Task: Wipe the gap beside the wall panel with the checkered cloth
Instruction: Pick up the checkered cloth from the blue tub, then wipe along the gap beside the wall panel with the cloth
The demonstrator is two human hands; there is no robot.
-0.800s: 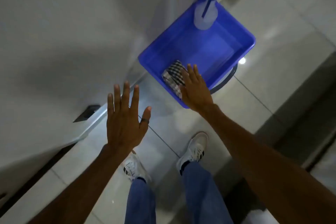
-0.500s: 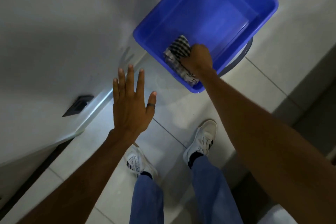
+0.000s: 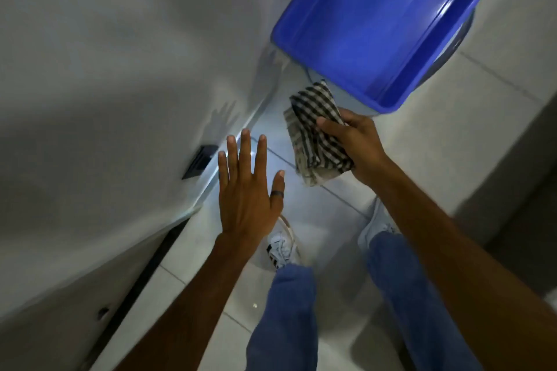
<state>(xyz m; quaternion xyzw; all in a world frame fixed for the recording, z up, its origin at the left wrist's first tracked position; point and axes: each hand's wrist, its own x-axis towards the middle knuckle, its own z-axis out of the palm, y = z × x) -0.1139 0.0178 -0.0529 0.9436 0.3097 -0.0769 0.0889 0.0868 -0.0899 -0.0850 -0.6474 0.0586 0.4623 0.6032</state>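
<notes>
Now my right hand [image 3: 355, 149] gripping the black-and-white checkered cloth [image 3: 315, 132] below the blue plastic tub [image 3: 301, 9], left hand [image 3: 245, 193] fingers spread open, empty.

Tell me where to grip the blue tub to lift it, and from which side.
Grip the blue tub by its raised rim at the near corner, coming from the person's side with the free left hand. The rim forms a lip, and the wall crowds its left. The right hand holds the checkered cloth.

the checkered cloth [image 3: 316, 135] is looking like soft woven fabric, the blue tub [image 3: 373, 24] is showing glossy smooth plastic, and the floor tiles [image 3: 331, 220] are gleaming, polished and slick.
</notes>
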